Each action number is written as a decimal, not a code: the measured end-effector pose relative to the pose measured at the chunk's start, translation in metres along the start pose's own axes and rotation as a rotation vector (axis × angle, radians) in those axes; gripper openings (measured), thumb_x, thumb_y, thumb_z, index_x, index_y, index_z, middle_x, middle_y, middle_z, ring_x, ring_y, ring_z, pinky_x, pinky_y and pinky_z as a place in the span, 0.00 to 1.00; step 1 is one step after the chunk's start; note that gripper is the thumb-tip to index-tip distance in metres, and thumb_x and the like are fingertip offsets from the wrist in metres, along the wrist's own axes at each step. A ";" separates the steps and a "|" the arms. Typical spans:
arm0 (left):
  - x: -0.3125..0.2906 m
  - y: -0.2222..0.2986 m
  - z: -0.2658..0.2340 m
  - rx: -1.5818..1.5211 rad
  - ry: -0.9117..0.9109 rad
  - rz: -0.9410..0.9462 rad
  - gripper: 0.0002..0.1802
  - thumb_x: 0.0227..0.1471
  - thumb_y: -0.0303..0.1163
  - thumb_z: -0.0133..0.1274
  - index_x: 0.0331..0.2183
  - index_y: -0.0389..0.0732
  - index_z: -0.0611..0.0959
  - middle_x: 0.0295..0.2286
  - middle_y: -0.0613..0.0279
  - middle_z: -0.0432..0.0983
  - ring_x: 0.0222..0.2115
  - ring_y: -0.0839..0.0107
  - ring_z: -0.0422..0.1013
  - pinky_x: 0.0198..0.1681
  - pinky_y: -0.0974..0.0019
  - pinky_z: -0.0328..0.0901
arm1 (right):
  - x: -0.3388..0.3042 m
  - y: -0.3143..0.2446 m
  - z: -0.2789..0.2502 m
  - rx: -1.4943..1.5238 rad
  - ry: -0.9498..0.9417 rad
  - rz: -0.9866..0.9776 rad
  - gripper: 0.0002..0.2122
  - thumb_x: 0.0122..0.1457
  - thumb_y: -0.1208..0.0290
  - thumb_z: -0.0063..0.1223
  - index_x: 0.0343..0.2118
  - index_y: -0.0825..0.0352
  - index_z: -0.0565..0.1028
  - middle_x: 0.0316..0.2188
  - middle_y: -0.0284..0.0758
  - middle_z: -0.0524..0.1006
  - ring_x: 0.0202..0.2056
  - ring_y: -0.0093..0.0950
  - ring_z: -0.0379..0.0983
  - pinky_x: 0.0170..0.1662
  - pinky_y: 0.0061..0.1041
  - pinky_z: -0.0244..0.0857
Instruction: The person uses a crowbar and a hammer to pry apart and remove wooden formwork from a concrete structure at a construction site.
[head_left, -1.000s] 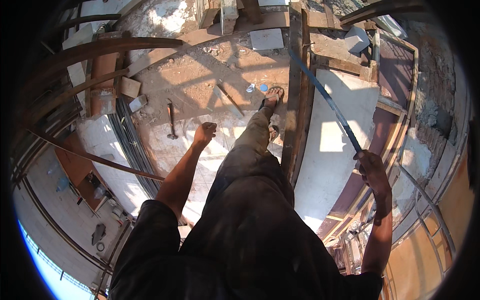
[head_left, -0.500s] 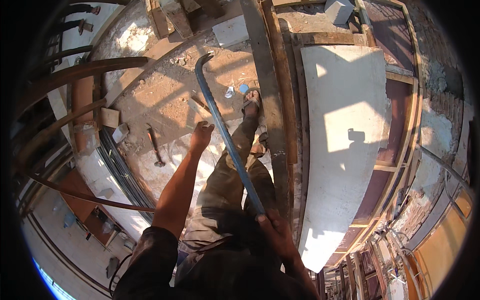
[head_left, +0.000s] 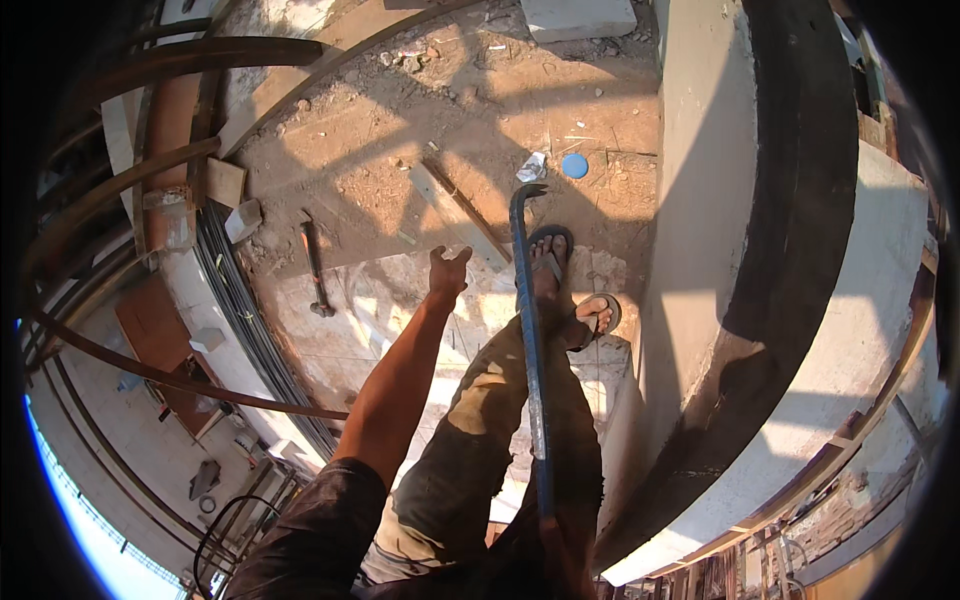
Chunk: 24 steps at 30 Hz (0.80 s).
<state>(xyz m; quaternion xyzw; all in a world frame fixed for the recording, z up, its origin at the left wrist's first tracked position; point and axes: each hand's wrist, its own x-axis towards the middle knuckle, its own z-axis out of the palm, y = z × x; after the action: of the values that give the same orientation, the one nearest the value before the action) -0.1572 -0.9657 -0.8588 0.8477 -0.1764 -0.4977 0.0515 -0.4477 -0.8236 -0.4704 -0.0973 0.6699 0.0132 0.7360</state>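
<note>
A long blue crowbar (head_left: 530, 340) with a hooked end runs up in front of my legs, its hook near my sandalled feet. At its lower end my right hand (head_left: 558, 545), dim in shadow and partly hidden, is closed around the bar. My left hand (head_left: 449, 272) is stretched forward above the floor, holding nothing, with thumb and fingers apart. Nearest to it on the floor are a flat strip of board (head_left: 455, 215) and a thin wooden stick (head_left: 468, 208). Farther left lies a hammer (head_left: 314, 265) with an orange and black handle.
To my right stands a tall pale wall-like slab (head_left: 695, 200) with a dark top (head_left: 800, 220). A bundle of dark rods (head_left: 250, 320) and curved brown bars (head_left: 180, 385) line the left. A blue disc (head_left: 574, 166) and crumpled foil (head_left: 532, 167) lie ahead on the dirt.
My view has shifted, and the pale slab with its dark top now fills the right. Both feet now show side by side. The crowbar stands more upright in view, its hook lower.
</note>
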 end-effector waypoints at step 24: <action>0.015 0.041 -0.030 -0.147 0.038 0.441 0.40 0.45 0.30 0.58 0.58 0.38 0.60 0.40 0.52 0.71 0.38 0.65 0.70 0.40 0.62 0.67 | -0.050 -0.096 0.013 -0.129 0.178 -0.044 0.14 0.65 0.57 0.46 0.40 0.58 0.81 0.33 0.34 0.82 0.38 0.39 0.79 0.35 0.44 0.70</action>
<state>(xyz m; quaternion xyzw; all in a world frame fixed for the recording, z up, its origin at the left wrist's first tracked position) -0.1350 -1.0113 -0.8453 0.7917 -0.3197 -0.4699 0.2239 -0.4255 -0.9104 -0.4081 -0.1600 0.7282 0.0313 0.6657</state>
